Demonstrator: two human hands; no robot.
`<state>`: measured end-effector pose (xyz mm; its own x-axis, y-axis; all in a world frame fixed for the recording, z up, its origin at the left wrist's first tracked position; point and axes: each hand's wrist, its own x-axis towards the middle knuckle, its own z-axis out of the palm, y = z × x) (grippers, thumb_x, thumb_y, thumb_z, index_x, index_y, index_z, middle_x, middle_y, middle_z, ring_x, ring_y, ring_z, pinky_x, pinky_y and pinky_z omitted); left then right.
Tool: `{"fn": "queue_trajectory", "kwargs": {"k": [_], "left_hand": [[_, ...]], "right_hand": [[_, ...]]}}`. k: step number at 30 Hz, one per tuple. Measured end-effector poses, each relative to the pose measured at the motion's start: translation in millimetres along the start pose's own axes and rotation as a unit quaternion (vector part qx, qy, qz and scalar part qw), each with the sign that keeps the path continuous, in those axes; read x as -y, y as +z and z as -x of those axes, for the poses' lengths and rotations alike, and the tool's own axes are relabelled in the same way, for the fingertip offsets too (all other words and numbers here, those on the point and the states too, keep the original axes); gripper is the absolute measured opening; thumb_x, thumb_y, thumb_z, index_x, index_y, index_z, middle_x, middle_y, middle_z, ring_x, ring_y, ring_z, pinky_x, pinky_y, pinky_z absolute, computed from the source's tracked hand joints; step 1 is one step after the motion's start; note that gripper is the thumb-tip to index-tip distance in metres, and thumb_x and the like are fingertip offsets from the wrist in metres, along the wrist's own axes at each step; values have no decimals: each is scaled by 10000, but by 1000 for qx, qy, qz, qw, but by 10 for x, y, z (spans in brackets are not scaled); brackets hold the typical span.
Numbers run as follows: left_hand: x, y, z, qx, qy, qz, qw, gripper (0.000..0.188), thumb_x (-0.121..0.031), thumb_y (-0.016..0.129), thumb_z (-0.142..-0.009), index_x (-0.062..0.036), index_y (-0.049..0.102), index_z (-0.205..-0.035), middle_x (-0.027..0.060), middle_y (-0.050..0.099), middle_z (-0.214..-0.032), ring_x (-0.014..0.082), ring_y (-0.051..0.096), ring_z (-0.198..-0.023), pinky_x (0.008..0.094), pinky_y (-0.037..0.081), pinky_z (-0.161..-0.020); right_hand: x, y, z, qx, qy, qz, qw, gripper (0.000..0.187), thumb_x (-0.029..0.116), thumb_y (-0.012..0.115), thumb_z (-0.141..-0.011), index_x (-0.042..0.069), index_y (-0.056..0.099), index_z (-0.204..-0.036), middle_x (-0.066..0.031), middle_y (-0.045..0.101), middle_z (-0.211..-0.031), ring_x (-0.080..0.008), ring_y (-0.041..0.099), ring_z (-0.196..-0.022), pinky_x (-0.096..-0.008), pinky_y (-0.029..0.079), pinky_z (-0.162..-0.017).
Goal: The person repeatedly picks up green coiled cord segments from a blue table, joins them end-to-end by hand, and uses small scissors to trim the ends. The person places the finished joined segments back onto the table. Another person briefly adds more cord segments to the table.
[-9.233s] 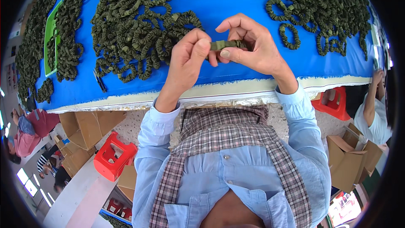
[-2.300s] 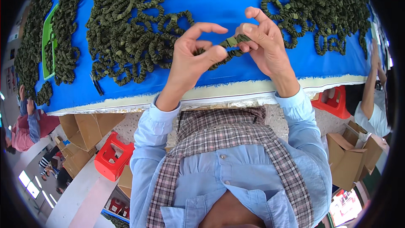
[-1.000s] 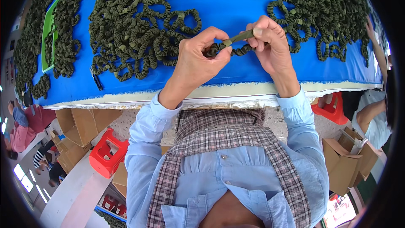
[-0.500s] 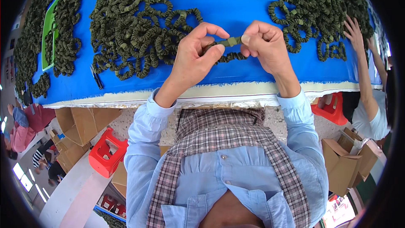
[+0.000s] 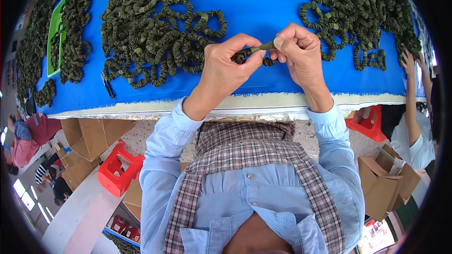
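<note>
Over the blue-covered table, my hands hold one dark olive ruched fabric ring, a scrunchie [image 5: 267,45], stretched between them. My left hand [image 5: 221,70] pinches its smooth flat part between thumb and forefinger, with some gathered fabric bunched in the curl of the fingers. My right hand [image 5: 301,56] grips the other end of that flat part between thumb and bent fingers. Most of the ring is hidden by my fingers. Beyond my left hand lies a large heap of similar scrunchies [image 5: 146,28], and another pile [image 5: 362,4] is at the far right.
A green tray [image 5: 53,47] stands among more scrunchies at the left. A small dark tool [image 5: 108,86] lies near the table's front edge. Red stools [image 5: 117,171] and cardboard boxes [image 5: 381,183] stand below. A co-worker's hand [image 5: 408,63] touches the right pile.
My left hand has shifted right and closed its thumb and forefinger on the scrunchie's flat part, so less of it shows between my hands. The co-worker's hand has moved nearer the table's edge.
</note>
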<state>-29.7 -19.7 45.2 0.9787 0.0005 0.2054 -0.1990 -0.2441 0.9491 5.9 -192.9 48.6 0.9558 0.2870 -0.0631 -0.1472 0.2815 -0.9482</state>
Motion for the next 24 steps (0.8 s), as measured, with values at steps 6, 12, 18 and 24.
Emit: {"fn": "queue_trajectory", "kwargs": {"k": [6,12,18,24], "left_hand": [[-1,-254,80,49,-109,73,990,124,42,606,-827,37,617,-950,-21,580,-696,-1,469,-581,179,334,-499],[-62,-353,59,88,-101,147,980,234,64,498,-839,29,565,-1061,-31,528,-695,4,426,-582,183,307,-516],[-59,-290,43,122,-87,119,982,276,41,507,-823,-8,546,-1092,-37,483,-632,9,408,-557,201,294,-502],[-76,-185,46,110,-37,37,993,198,-54,687,-785,-36,632,-974,3,514,-578,37,439,-502,235,316,-444]], "right_hand": [[27,-88,-50,-8,16,-114,993,110,-13,568,-861,25,606,-766,13,480,-532,-76,496,-507,-276,473,-549],[14,-131,-67,65,73,-70,993,58,55,607,-877,29,644,-841,16,532,-588,-65,495,-520,-236,442,-526],[88,55,26,156,83,173,969,105,129,673,-873,24,675,-860,27,596,-646,-33,500,-535,-198,388,-475],[43,-2,10,89,56,30,994,136,95,673,-860,44,631,-741,-7,615,-638,-38,525,-527,-185,357,-453]]}}
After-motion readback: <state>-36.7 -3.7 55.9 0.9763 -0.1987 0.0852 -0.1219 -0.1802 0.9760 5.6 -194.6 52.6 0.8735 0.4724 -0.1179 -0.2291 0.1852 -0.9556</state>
